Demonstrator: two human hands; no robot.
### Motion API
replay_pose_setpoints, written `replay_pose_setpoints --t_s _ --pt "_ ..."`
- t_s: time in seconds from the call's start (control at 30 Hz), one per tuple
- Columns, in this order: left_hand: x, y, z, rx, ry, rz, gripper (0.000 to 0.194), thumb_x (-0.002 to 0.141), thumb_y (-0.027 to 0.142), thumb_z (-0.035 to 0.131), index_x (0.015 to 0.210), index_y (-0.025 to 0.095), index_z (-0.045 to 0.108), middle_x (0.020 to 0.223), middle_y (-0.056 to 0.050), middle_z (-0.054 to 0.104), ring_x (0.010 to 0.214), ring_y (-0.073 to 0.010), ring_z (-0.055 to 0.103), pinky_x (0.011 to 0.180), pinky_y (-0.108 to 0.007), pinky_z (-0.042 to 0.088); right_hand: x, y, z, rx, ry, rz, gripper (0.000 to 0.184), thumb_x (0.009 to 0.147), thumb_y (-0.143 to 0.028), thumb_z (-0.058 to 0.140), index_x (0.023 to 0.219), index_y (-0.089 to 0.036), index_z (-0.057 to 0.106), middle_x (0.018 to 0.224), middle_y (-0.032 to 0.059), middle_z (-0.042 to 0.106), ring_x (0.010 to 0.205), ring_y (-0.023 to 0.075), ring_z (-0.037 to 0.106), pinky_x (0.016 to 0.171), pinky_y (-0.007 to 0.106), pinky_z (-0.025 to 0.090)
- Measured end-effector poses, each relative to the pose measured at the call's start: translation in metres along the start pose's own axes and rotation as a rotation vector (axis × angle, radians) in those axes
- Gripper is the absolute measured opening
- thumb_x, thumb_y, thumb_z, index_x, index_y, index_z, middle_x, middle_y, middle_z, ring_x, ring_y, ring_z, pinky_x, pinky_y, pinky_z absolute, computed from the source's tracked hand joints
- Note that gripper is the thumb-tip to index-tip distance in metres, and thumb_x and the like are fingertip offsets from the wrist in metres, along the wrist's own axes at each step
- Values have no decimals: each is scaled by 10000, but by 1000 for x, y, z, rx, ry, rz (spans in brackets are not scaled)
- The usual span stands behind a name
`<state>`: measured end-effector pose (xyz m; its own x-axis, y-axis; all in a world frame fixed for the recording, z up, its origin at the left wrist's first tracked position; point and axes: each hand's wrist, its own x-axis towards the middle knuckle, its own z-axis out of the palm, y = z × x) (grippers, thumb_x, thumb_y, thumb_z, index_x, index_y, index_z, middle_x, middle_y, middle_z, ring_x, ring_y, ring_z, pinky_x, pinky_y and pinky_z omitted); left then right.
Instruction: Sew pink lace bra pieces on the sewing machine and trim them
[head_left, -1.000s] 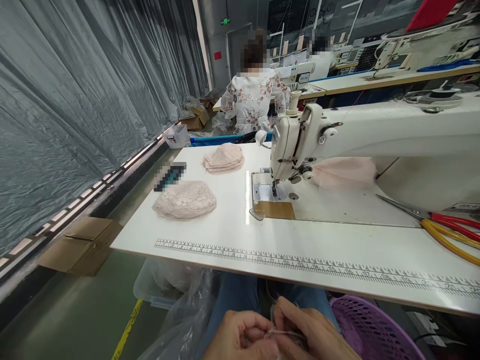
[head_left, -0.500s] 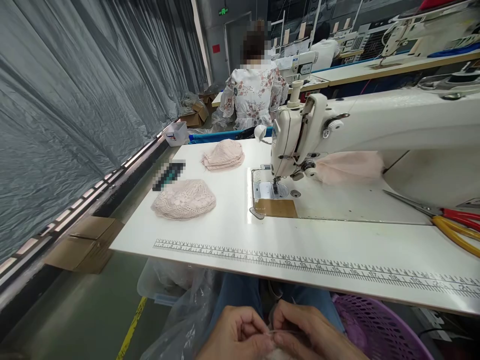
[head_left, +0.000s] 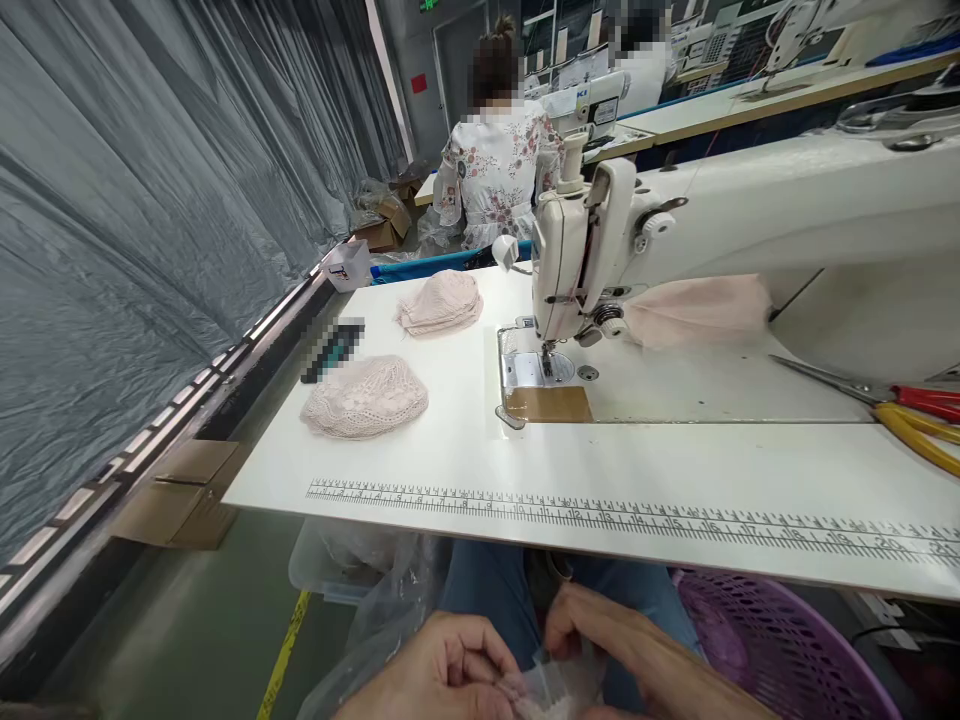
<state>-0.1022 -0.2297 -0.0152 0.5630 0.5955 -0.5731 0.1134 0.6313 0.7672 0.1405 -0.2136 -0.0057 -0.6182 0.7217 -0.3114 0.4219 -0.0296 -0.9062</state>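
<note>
Below the table edge, over my lap, both hands work close together. My left hand [head_left: 442, 672] is curled, its fingers pinching a small pale, filmy piece [head_left: 551, 688]. My right hand [head_left: 615, 640] grips the same piece from the right, fingers bent. What the piece is I cannot make out. On the white table [head_left: 675, 470] stands a white sewing machine [head_left: 600, 250] with its needle over a metal plate. Two heaps of pink lace pieces lie at the left, one near [head_left: 365, 397] and one farther back [head_left: 441, 302]. Pink fabric [head_left: 694, 310] is bunched under the machine arm.
Scissors with red and yellow handles [head_left: 900, 410] lie at the table's right. A purple plastic basket [head_left: 780, 650] sits at my right knee, a clear bin and plastic bag [head_left: 352, 570] under the table left. Cardboard box [head_left: 180, 490] on the floor. A person [head_left: 499, 165] sits ahead, back turned.
The camera has tilted down and shifted a little. My hands have drawn slightly apart, and a pale filmy piece now shows between them where a thin thread-like strip showed before.
</note>
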Motion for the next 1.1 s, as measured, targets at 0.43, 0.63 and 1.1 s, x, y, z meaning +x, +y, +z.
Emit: replay_pose_setpoints --t_s 0.43,0.63,1.1 --pt "-16 -7 -20 108 28 59 547 676 611 754 851 97 687 547 24 502 453 -25 319 430 -160 189 24 23 -3 -34 -220 -91 557 570 -640 751 901 -198 683 881 25 602 829 209 532 685 276 406" --pt "-20 -11 -26 158 57 79 577 672 643 737 821 88 683 574 -11 547 486 -44 363 454 -167 206 26 24 10 122 -204 -237 446 708 -555 689 561 -180 496 620 -55 456 613 111 440 619 244 336" --pt "3 20 -5 472 -38 -48 326 639 400 784 812 125 768 582 21 574 536 -79 439 502 -160 337 31 11 12 -47 -197 -177 150 616 -117 734 592 -164 593 640 -70 504 632 102 506 618 219 346"
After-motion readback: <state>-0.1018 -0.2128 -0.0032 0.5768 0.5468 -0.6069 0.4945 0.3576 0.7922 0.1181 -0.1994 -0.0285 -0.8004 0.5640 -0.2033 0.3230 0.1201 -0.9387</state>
